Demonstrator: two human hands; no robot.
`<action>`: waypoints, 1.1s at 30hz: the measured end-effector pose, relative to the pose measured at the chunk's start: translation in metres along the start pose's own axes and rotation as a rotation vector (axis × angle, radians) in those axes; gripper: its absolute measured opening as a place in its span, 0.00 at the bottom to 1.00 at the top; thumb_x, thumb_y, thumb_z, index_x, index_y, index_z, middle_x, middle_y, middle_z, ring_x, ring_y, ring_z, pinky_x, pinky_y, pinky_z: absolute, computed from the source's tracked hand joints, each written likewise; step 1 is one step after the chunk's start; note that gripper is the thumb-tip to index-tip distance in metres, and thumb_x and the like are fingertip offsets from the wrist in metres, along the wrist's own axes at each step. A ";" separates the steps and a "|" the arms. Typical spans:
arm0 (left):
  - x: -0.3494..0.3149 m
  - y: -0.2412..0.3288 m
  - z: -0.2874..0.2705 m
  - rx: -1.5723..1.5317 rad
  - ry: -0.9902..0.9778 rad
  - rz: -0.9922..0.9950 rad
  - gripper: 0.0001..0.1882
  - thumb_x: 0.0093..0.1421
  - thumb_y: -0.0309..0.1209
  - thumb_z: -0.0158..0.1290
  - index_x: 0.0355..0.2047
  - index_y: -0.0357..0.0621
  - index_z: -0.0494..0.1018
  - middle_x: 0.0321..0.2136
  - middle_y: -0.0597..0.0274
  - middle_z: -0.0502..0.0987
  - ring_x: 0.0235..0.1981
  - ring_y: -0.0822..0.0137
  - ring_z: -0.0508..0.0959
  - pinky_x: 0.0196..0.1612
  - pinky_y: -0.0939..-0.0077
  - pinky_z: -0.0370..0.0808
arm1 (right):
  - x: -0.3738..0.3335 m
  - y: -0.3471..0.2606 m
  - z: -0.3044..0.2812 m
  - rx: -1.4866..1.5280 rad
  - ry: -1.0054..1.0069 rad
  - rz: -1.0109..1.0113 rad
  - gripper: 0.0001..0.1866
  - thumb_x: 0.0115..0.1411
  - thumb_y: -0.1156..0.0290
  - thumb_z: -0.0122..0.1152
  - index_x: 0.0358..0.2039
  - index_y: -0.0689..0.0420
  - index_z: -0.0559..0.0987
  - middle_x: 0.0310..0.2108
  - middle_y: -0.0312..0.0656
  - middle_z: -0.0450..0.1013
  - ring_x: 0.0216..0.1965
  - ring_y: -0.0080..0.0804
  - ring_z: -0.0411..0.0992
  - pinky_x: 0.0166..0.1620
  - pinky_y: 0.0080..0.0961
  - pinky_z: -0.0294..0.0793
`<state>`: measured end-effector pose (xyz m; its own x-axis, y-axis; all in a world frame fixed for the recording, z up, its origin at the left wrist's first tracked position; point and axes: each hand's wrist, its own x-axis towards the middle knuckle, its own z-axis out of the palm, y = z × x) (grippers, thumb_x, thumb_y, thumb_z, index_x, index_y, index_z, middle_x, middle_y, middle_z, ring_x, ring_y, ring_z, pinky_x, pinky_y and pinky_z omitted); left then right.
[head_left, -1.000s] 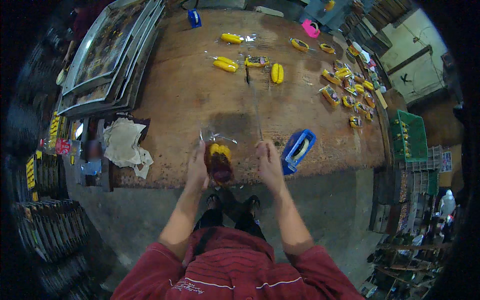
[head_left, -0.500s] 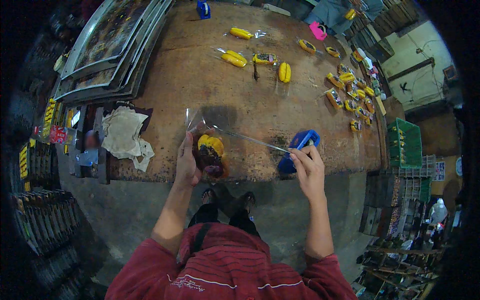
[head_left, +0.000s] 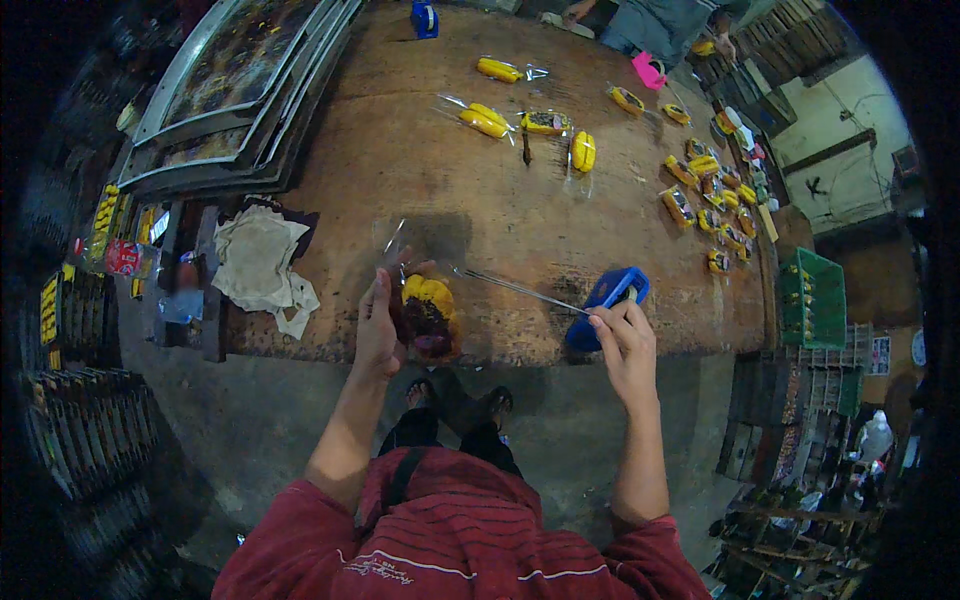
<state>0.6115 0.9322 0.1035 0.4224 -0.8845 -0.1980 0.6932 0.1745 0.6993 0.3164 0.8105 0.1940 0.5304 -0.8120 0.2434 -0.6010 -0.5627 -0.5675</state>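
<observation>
Near the table's front edge, my left hand (head_left: 378, 325) is closed around a yellow bread bun (head_left: 430, 300) with a dark filling, in a clear plastic wrapper (head_left: 430, 240). Some of its fingers are hidden behind the bun. To the right, my right hand (head_left: 625, 340) pinches one end of a thin, shiny strip (head_left: 520, 287), which slants up and left toward the wrapper; whether it touches the wrapper I cannot tell. A blue tape dispenser (head_left: 610, 300) stands on the table just beyond my right fingers, partly covered by them.
Several wrapped yellow buns (head_left: 484, 122) lie farther back, with a larger cluster (head_left: 715, 190) at the right. Stacked metal trays (head_left: 215, 110) and a pale cloth (head_left: 258, 260) occupy the left. A pink dispenser (head_left: 648, 70) sits near another person (head_left: 665, 25). A green crate (head_left: 812, 298) stands right.
The strip's far end has shifted right, away from my left hand, and my right hand has moved slightly right and down. My left hand still holds the bun. The view has shifted a little.
</observation>
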 end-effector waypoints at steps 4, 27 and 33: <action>0.002 -0.006 -0.006 0.078 0.041 0.025 0.27 0.77 0.46 0.37 0.65 0.41 0.66 0.57 0.55 0.76 0.53 0.63 0.79 0.59 0.66 0.75 | 0.000 0.000 0.002 0.031 -0.029 0.005 0.07 0.62 0.74 0.64 0.39 0.63 0.83 0.28 0.42 0.68 0.33 0.37 0.70 0.38 0.31 0.69; 0.088 -0.104 -0.071 0.301 0.006 -0.188 0.08 0.64 0.27 0.61 0.42 0.37 0.79 0.36 0.61 0.83 0.37 0.71 0.81 0.45 0.76 0.78 | 0.038 0.093 0.092 0.075 -0.246 0.063 0.10 0.65 0.70 0.63 0.40 0.65 0.82 0.30 0.47 0.71 0.34 0.41 0.70 0.40 0.33 0.69; 0.089 -0.102 -0.057 0.159 -0.077 -0.217 0.07 0.63 0.28 0.62 0.39 0.38 0.79 0.37 0.58 0.83 0.39 0.68 0.83 0.43 0.71 0.81 | 0.052 0.087 0.094 0.050 -0.291 -0.076 0.10 0.65 0.71 0.61 0.43 0.64 0.81 0.32 0.46 0.72 0.36 0.46 0.70 0.41 0.34 0.70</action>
<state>0.6112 0.8601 -0.0245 0.2236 -0.9252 -0.3064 0.6597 -0.0877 0.7464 0.3483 0.7337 0.0834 0.7262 -0.6853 0.0551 -0.5268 -0.6061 -0.5959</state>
